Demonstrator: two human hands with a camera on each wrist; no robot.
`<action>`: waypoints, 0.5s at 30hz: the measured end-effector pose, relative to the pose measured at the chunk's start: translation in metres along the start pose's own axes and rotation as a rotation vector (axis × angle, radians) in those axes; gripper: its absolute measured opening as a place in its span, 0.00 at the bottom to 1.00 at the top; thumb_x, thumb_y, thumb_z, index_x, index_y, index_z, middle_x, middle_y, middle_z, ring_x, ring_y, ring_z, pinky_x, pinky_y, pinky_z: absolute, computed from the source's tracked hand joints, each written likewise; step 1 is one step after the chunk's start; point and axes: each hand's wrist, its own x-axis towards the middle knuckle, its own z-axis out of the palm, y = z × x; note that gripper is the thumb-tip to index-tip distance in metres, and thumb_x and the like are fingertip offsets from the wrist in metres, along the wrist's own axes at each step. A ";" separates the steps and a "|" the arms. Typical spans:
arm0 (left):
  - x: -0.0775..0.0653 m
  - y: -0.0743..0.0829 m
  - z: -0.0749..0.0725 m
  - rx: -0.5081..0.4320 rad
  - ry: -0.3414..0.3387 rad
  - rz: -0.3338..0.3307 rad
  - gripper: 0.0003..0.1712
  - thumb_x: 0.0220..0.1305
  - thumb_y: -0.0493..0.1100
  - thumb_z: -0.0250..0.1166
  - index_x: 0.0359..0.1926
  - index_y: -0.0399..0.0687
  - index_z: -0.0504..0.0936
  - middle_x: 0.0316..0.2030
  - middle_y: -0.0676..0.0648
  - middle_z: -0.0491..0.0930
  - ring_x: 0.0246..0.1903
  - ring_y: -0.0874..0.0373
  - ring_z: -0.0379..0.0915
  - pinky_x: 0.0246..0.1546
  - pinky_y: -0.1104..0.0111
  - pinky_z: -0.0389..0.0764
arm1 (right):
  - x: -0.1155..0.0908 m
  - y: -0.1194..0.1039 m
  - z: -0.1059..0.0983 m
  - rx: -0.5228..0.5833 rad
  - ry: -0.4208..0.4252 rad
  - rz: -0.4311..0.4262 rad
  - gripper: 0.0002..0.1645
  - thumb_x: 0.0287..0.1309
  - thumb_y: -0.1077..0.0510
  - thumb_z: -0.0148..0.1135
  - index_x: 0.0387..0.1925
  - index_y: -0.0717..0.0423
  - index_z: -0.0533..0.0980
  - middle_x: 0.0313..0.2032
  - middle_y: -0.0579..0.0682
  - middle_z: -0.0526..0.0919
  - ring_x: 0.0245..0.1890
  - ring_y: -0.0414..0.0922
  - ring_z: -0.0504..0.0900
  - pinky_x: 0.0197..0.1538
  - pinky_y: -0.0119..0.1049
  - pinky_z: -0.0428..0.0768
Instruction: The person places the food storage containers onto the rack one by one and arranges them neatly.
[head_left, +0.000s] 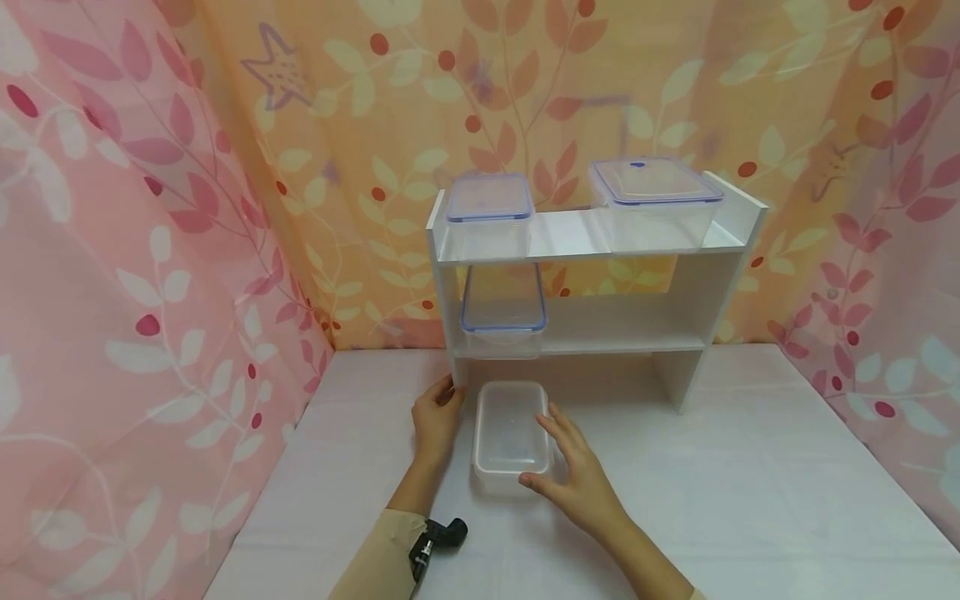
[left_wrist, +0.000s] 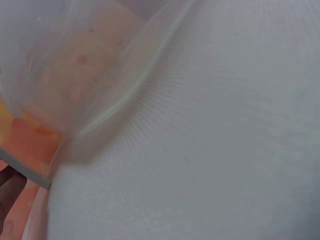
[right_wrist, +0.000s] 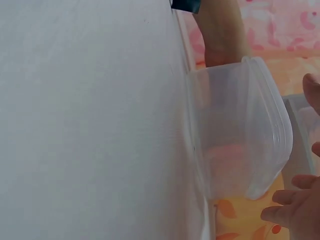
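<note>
A clear, empty-looking plastic food container with a whitish rim stands on the table in front of the white shelf. My left hand is left of the container and pinches the lower front edge of the shelf's left side panel. In the left wrist view, fingers meet that grey panel edge. To the container's right is my right hand, thumb and fingers spread around its right side. The right wrist view shows the container with the right fingers apart from it.
Two lidded containers with blue-edged lids stand on the shelf's top, a smaller one left and a larger one right. Another lidded container sits on the middle level at left. Patterned curtains surround the white table.
</note>
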 end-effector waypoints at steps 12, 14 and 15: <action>-0.001 0.005 0.000 -0.008 0.001 0.000 0.18 0.65 0.40 0.72 0.56 0.46 0.87 0.51 0.46 0.88 0.50 0.50 0.86 0.50 0.63 0.85 | -0.001 0.012 0.008 -0.003 -0.037 0.015 0.57 0.45 0.44 0.83 0.75 0.45 0.66 0.79 0.57 0.55 0.77 0.62 0.57 0.69 0.69 0.63; -0.001 0.005 0.000 -0.010 -0.003 -0.004 0.18 0.65 0.40 0.72 0.56 0.46 0.87 0.50 0.46 0.88 0.50 0.50 0.86 0.50 0.63 0.85 | -0.001 0.013 0.009 -0.009 -0.047 0.022 0.58 0.44 0.43 0.83 0.76 0.45 0.66 0.80 0.57 0.54 0.77 0.63 0.57 0.69 0.69 0.63; -0.001 0.004 -0.001 -0.012 -0.006 -0.005 0.18 0.65 0.40 0.72 0.56 0.47 0.87 0.50 0.46 0.88 0.50 0.51 0.86 0.50 0.63 0.85 | -0.001 0.014 0.010 -0.007 -0.052 0.028 0.58 0.44 0.43 0.83 0.76 0.45 0.66 0.80 0.57 0.54 0.77 0.62 0.56 0.70 0.68 0.63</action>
